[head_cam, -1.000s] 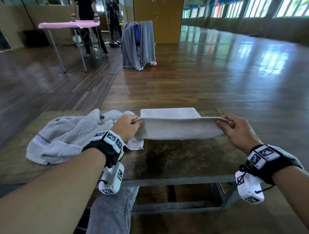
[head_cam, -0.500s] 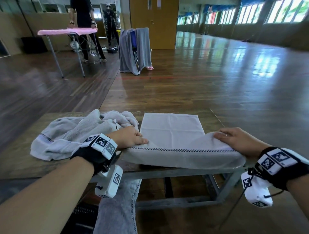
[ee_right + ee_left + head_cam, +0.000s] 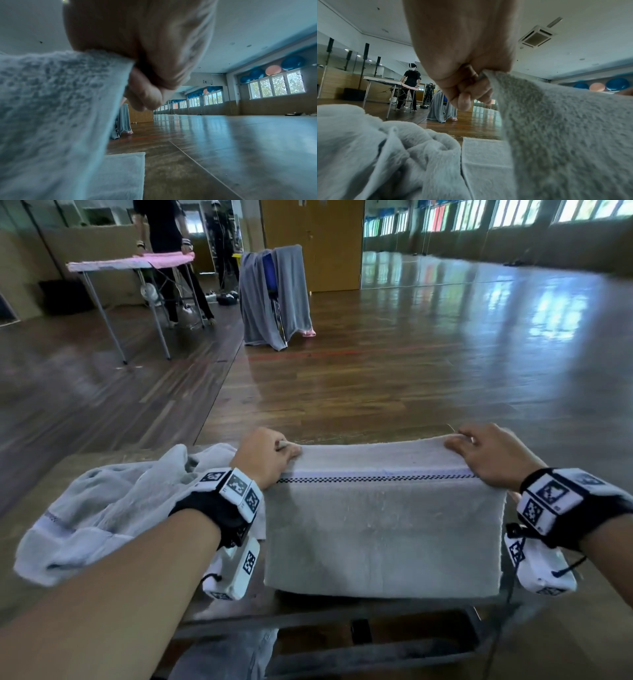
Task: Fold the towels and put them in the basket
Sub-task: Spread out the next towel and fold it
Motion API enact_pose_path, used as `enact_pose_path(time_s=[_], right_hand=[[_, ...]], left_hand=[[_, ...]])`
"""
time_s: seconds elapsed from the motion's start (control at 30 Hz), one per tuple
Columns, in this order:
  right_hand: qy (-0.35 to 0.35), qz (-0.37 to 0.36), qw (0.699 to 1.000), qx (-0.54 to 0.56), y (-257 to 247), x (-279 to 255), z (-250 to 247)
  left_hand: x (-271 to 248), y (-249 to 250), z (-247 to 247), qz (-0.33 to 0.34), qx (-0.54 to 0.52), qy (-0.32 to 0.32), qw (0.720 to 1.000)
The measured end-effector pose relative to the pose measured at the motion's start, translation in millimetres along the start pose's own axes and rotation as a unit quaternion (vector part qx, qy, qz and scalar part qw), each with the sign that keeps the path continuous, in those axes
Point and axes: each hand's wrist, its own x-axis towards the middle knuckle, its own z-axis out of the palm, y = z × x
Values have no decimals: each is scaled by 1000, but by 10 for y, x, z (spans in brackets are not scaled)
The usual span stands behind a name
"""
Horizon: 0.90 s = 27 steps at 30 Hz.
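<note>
— What have you got on the head view?

— I see a grey towel [image 3: 380, 529] held up over the low wooden table [image 3: 102, 463], between the two hands. My left hand [image 3: 265, 455] pinches its left top corner and my right hand [image 3: 493, 455] pinches the right one. The cloth hangs from that top edge toward the near side, with a dark checked stripe [image 3: 376, 479] running across it just below the fingers.

— Are both grips confirmed?

— Yes. On the left wrist view the fingers [image 3: 467, 93] are curled with the towel corner caught under the thumb, and on the right wrist view the fingers [image 3: 145, 94] are bunched round the other corner (that picture is blurred, but the fold of cloth goes right into the fist).

— Anything under the raised part?

— The far part of the same towel lies flat on the table; both wrist views show it below the lifted cloth.

— And the rest?

— A second towel [image 3: 113, 508], pale grey and crumpled, lies on the left of the table, touching my left wrist. Far off, a chair draped in grey cloth [image 3: 274, 296] stands on the wooden floor, and further left a person [image 3: 164, 251] stands at a table with a pink cover [image 3: 133, 261].
</note>
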Motion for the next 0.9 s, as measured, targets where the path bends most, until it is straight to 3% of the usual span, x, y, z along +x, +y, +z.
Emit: enact_pose_path(time_s=[0.37,0.53,0.63,0.9], right_hand=[[-140,55,985,-86,337,1293,577],[-138,98,979,-110,531,1422,746],[-112,61,981,-145,680,1395,838],[-101,-10,991,-87,760,1350,896]], left_hand=[[1075,-263,511,-61,74,-41,995],[1322,-361,856,-77,56,-52,994],[1390,-422,1041,-71,62,-49,994],[1423,-404,1139,-72,78,-79,991]])
